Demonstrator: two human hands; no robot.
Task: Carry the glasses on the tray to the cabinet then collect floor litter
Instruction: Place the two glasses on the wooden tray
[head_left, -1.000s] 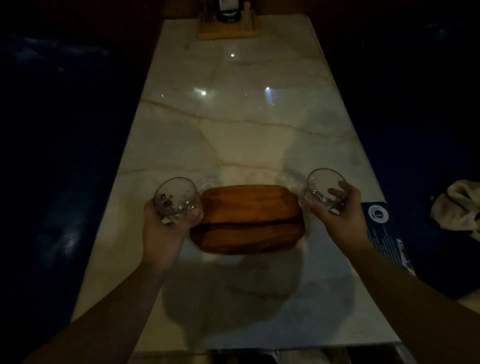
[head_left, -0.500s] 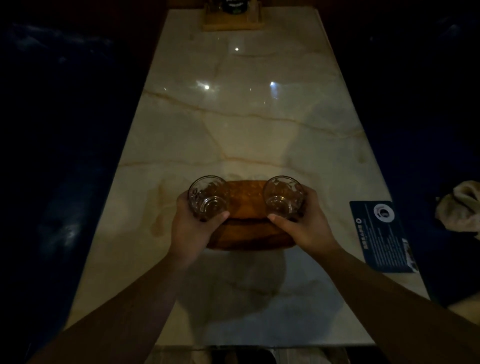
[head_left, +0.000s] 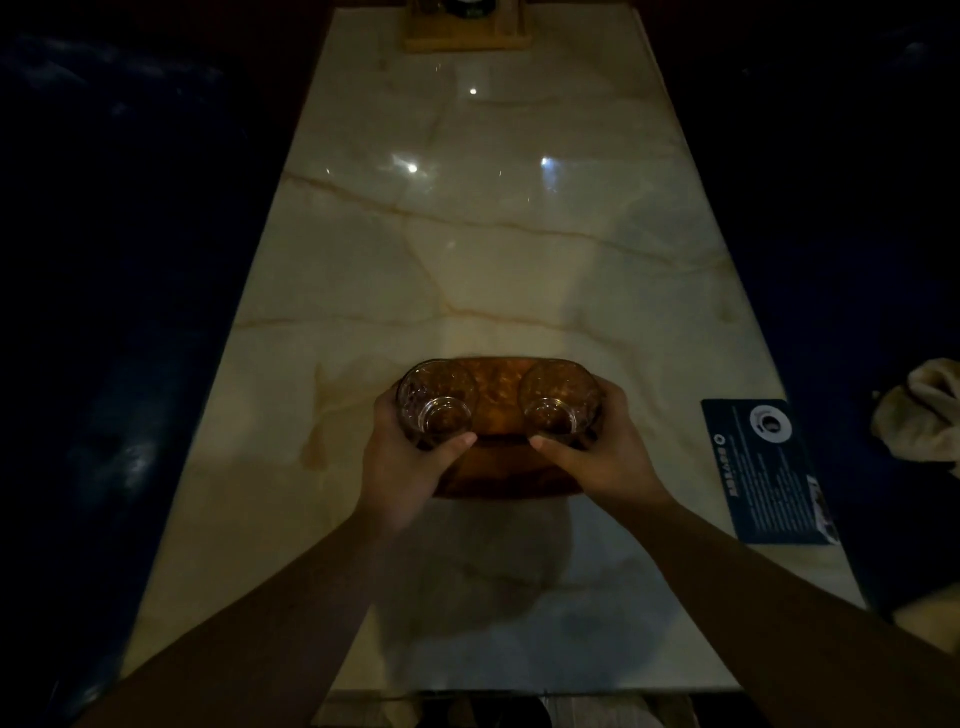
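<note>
Each grip wraps a glass: left hand (head_left: 402, 460), right hand (head_left: 605, 452) (over the wooden tray (head_left: 498, 473)).

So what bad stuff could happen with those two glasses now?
The two clear glass tumblers, one in the left hand and one in the right hand, sit close together over the brown oval wooden tray, so they might clink and chip. The glossy marble table looks slippery, so the tray could slide. The room is very dark, so tripping while carrying seems possible.
</note>
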